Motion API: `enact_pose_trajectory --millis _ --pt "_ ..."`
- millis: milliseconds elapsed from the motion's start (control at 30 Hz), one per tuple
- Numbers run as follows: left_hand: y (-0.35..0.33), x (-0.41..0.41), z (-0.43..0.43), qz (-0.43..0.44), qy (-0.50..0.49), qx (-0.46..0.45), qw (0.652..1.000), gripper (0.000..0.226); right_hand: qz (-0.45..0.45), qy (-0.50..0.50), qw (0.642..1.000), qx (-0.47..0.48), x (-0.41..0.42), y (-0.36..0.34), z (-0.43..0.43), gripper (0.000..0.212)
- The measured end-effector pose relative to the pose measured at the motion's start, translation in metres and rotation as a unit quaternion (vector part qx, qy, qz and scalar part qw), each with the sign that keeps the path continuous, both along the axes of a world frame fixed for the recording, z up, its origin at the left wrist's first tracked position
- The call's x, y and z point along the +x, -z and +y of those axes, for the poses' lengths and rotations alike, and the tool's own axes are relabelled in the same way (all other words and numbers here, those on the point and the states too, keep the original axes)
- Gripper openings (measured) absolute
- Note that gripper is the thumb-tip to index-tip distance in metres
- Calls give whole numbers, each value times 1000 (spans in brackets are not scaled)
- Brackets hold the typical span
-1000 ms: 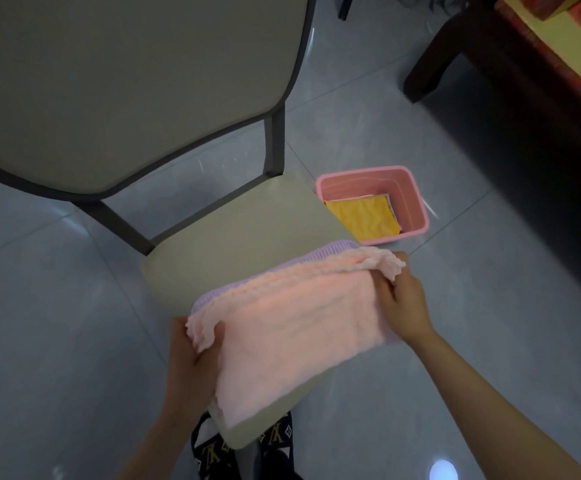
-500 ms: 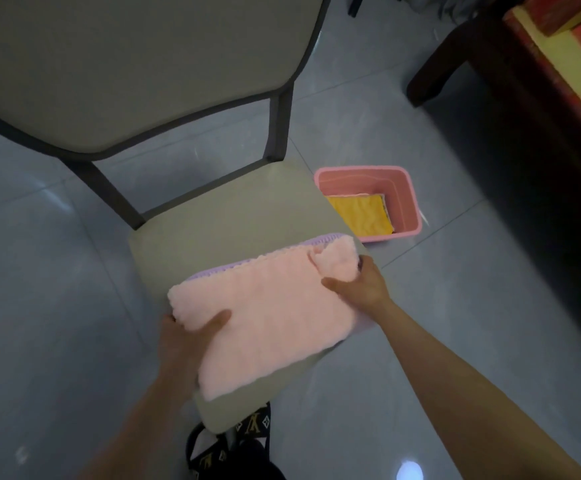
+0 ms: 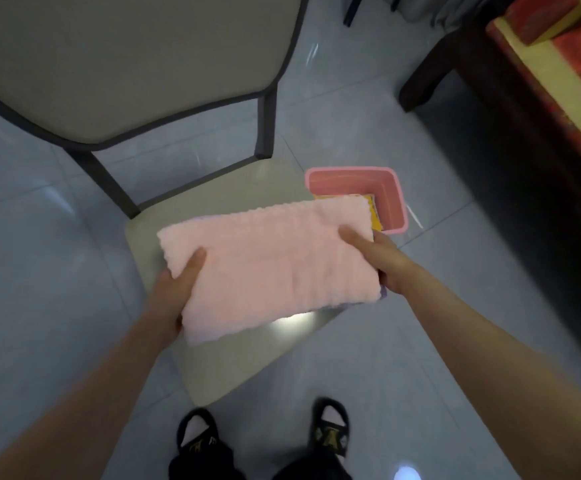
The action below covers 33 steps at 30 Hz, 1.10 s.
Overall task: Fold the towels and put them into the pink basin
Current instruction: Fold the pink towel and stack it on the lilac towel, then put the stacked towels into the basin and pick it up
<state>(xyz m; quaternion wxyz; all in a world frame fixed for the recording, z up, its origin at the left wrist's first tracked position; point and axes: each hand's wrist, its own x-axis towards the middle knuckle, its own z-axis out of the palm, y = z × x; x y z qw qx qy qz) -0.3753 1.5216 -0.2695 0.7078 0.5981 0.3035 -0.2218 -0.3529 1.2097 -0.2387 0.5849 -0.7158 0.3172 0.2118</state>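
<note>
Left grip holds the near-left end of the folded pink towel, thumb lying on top and fingers hidden beneath; right grip holds the right end the same way, thumb across the top and fingers curled under the edge. Between them the towel stretches flat over the beige chair seat, and whether it touches the seat cannot be told. A sliver of purple cloth peeks out under its right edge by the right fingers. On the grey tiled floor just beside the seat's far-right corner stands the pink basin, with a yellow towel lying in it; the pink towel's far corner overlaps the basin in view. Black slippers show at the bottom.
</note>
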Motion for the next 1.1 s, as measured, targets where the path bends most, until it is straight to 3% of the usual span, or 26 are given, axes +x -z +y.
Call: enact_pose_trajectory --millis 167,333,533,833,1100 --pt "-18 8 -68 -34 -24 68 997 52 -27 58 997 -33 4 -18 -55 29" --pt "-20 12 -161 -30 -50 99 993 58 -15 65 997 -27 12 -16 -146 58" --pt "-7 11 -262 -41 -66 119 990 59 -4 61 998 -16 18 -1 -240 52" --pt "14 42 -328 -39 -59 145 987 49 -7 80 996 -30 49 41 -295 49" --pt "37 120 -352 -42 -39 134 989 42 1 82 994 -73 126 66 -319 46"
